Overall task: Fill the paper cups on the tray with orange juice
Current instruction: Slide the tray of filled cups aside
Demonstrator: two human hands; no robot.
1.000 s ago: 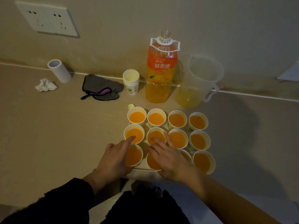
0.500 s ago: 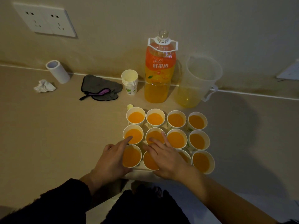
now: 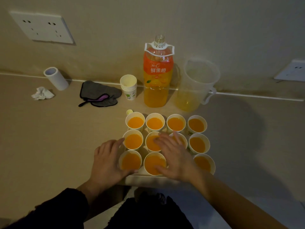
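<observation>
Where the paper cups (image 3: 154,123) stand: rows on the tray (image 3: 145,176), near table (image 3: 66,138) edge.
Juice: every visible cup filled; one hidden.
Left hand (image 3: 107,162): grip spread, bracketing near-left cup (image 3: 130,162).
Right hand (image 3: 175,156): grip spread flat over middle cups (image 3: 152,143).
Remaining: seemingly nothing.

The paper cups (image 3: 197,117) are matt white paper with a small green print, as are the stacked spare cups (image 3: 128,86). The juice (image 3: 196,126) in them looks smooth and opaque. The bottle (image 3: 156,95) is clear glossy plastic with a shiny orange film label (image 3: 158,68) and a white plastic carry handle (image 3: 159,47). The pitcher (image 3: 198,83) is cloudy translucent plastic. The bench (image 3: 57,138) is smooth, matt beige. The grey cloth (image 3: 97,92) looks soft and napped, the tissue (image 3: 42,93) crumpled paper, the wall socket (image 3: 42,28) smooth white plastic.
</observation>
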